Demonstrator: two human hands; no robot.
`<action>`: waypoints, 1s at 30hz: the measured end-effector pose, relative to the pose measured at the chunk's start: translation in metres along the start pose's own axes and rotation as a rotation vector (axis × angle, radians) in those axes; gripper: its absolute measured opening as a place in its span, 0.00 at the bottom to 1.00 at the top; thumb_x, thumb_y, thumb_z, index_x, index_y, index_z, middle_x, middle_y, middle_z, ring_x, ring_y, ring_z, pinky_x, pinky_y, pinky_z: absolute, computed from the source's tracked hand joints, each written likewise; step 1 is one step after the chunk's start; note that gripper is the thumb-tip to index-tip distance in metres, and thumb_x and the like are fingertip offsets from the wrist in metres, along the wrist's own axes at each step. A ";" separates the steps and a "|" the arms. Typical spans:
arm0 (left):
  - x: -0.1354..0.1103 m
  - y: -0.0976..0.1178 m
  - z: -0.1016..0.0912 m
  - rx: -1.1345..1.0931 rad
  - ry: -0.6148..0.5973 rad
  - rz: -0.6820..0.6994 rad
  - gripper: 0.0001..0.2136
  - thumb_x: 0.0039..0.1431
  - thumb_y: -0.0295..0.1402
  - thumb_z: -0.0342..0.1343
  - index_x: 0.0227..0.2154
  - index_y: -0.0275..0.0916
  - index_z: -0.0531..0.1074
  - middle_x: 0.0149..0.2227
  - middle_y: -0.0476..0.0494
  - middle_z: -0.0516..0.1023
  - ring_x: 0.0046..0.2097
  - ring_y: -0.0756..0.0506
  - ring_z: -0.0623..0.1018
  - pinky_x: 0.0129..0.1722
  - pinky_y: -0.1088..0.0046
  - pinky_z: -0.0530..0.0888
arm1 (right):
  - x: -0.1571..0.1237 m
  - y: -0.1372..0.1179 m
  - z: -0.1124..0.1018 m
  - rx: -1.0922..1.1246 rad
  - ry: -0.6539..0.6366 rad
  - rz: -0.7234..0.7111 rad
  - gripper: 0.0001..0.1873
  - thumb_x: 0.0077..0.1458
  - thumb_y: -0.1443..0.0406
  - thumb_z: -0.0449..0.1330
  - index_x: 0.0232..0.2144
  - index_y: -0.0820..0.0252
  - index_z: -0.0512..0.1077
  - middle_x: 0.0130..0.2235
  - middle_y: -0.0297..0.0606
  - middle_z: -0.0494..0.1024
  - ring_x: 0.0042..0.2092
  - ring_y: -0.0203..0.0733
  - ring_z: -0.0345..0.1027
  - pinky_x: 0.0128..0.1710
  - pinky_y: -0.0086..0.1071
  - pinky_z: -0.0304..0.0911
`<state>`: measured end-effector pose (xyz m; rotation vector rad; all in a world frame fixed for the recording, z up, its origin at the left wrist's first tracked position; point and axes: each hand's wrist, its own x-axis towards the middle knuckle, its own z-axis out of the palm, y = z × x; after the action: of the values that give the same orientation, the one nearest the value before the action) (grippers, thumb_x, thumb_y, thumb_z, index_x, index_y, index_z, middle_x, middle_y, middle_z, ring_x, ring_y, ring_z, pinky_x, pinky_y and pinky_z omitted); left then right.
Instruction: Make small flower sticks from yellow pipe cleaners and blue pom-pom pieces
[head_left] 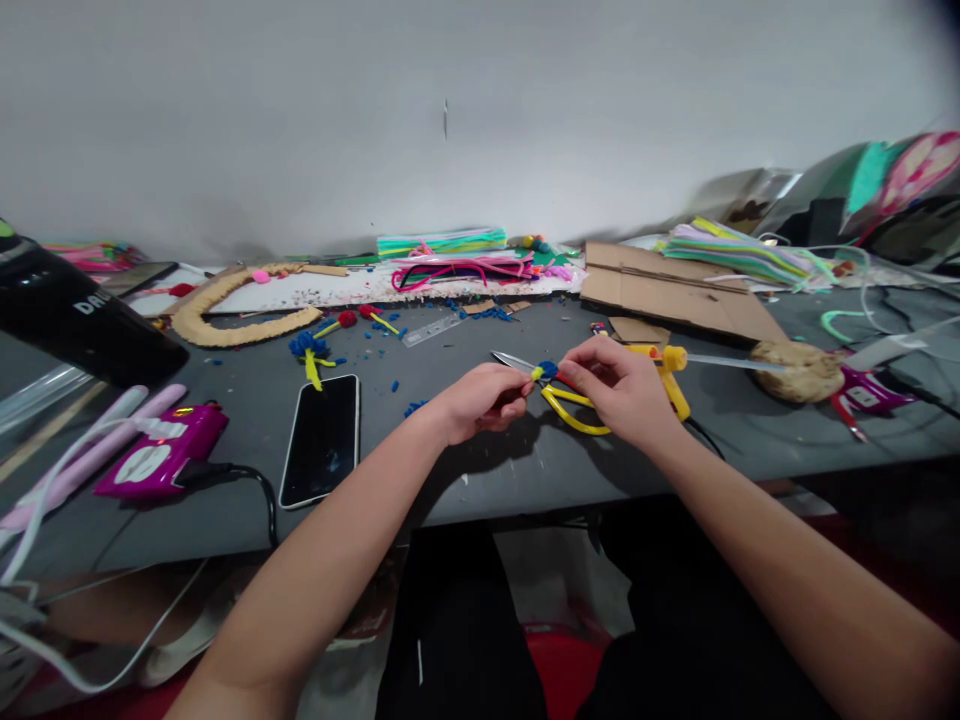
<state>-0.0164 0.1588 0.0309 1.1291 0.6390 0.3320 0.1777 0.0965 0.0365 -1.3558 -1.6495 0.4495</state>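
My left hand [491, 402] is closed in a pinch at the yellow end of a small blue-and-yellow pipe cleaner piece [548, 370]. From the other side my right hand [619, 390] pinches at its blue part, with a bit of red showing by the fingertips; what the red bit is I cannot tell. Beneath and between the hands lie scissors with yellow handles [576, 428], blades pointing to the back left. Behind my right hand rests a yellow glue gun [673, 362], partly hidden, with a clear glue stick [727, 362] sticking out.
A phone [321, 440] lies left of my left forearm, near a blue pipe cleaner flower [309, 348]. Farther left are a purple device [163, 452] and a black bottle [82, 305]. Pipe cleaner bundles [442, 241] and cardboard [675, 290] line the back. A stone-like lump [799, 372] sits right.
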 end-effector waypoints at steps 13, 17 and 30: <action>0.001 -0.001 0.000 0.014 0.013 0.005 0.11 0.61 0.37 0.52 0.25 0.38 0.64 0.15 0.56 0.59 0.15 0.57 0.51 0.15 0.80 0.47 | -0.001 0.001 0.004 -0.006 -0.013 -0.003 0.09 0.57 0.59 0.63 0.30 0.58 0.75 0.30 0.35 0.73 0.30 0.37 0.63 0.30 0.33 0.59; 0.001 -0.001 -0.001 0.008 -0.002 0.004 0.11 0.61 0.37 0.52 0.26 0.38 0.64 0.15 0.56 0.59 0.15 0.58 0.50 0.15 0.80 0.47 | -0.001 0.003 0.004 -0.011 0.014 0.033 0.10 0.56 0.58 0.64 0.29 0.59 0.75 0.29 0.35 0.73 0.29 0.37 0.64 0.29 0.33 0.59; 0.000 0.000 0.000 0.033 -0.032 -0.030 0.11 0.60 0.36 0.50 0.24 0.38 0.61 0.15 0.55 0.58 0.15 0.57 0.50 0.15 0.80 0.47 | -0.003 -0.002 0.006 -0.076 0.046 0.028 0.10 0.56 0.59 0.64 0.28 0.60 0.75 0.28 0.35 0.72 0.27 0.35 0.61 0.27 0.32 0.57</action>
<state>-0.0161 0.1590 0.0305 1.1527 0.6345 0.2782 0.1714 0.0948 0.0337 -1.4362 -1.6266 0.3725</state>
